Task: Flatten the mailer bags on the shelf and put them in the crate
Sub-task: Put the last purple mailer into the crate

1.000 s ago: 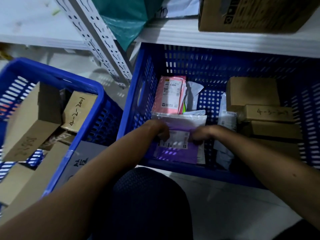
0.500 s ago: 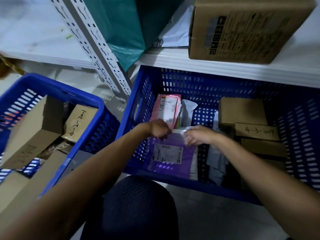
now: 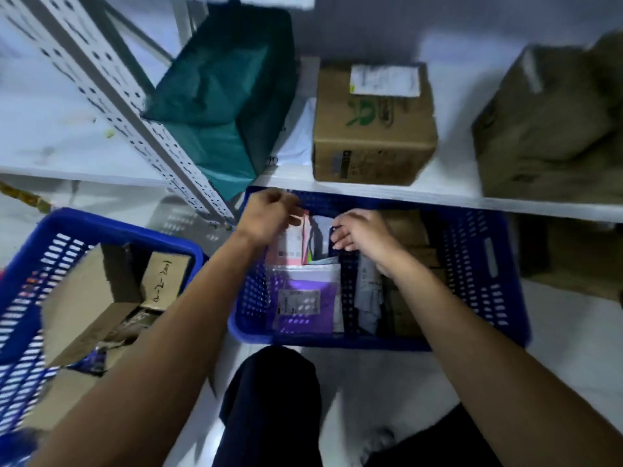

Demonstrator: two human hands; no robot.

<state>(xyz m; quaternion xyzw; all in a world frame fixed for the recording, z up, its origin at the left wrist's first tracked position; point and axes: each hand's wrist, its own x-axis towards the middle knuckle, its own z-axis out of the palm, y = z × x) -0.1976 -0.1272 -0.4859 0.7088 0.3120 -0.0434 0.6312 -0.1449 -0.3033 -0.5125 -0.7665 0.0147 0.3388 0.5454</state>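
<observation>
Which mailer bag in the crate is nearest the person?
The purple mailer bag, label up, at the front of the crate; the pink bag is farther back.

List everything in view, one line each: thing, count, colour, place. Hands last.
Centre plastic lattice crate: one, blue, under the shelf.
Left plastic lattice crate: one, blue, beside it.
Purple mailer bag with white label: one, purple, front of centre crate.
Pink mailer bag: one, pink, behind the purple one.
Grey mailer bags: count unclear, grey, right of the purple one.
Teal plastic mailer bag: one, teal, on the shelf.
Large cardboard boxes: two, brown, on the shelf right of the teal bag.
Smaller cardboard boxes: several, brown, in both crates.
Perforated metal shelf post: one, pale grey, left of the teal bag.
Left hand: near the centre crate's back rim, fingers curled.
Right hand: above the centre crate, holding nothing visible.
</observation>
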